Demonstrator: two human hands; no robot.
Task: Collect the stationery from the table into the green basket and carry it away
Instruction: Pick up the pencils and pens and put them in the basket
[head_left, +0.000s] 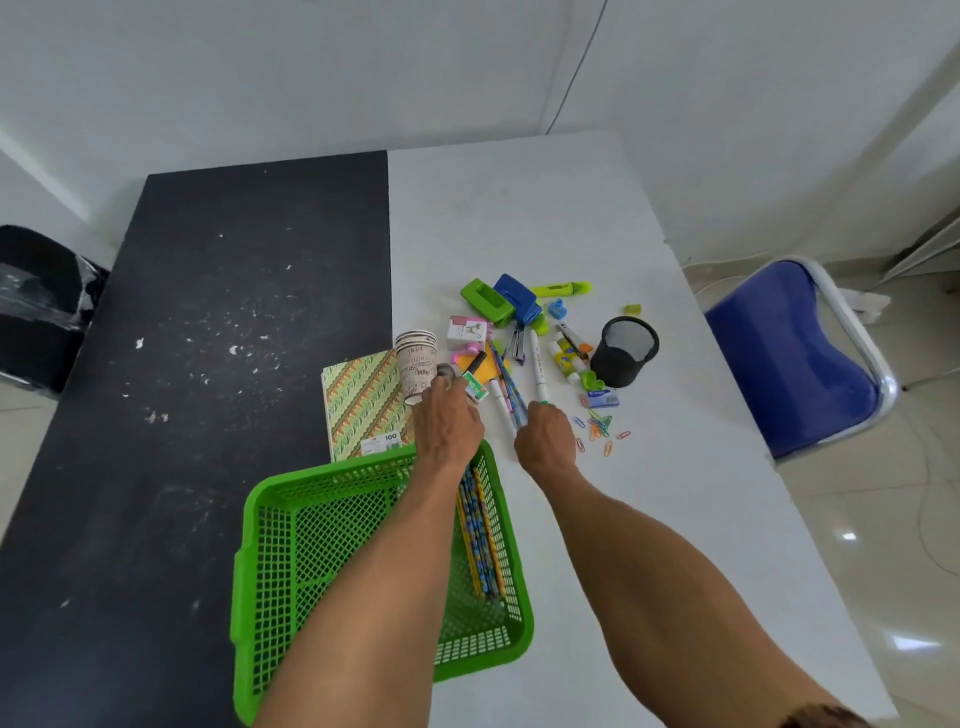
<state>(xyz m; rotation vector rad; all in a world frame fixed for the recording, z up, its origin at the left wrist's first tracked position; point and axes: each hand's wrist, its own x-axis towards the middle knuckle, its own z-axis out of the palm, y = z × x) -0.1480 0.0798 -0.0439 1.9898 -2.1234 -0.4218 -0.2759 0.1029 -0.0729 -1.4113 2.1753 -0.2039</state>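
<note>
The green basket sits at the near edge of the table with several patterned pencils lying along its right side. My left hand reaches over the basket's far rim and grips a small green box beside the paper cups. My right hand is closed around the ends of patterned pencils and white markers that still rest on the white table. A patterned notebook lies behind the basket.
Loose stationery is scattered further back: green and blue hole punches, a highlighter, a black mesh pen cup, glue sticks, coloured paper clips. The table's left half is black. A blue chair stands right.
</note>
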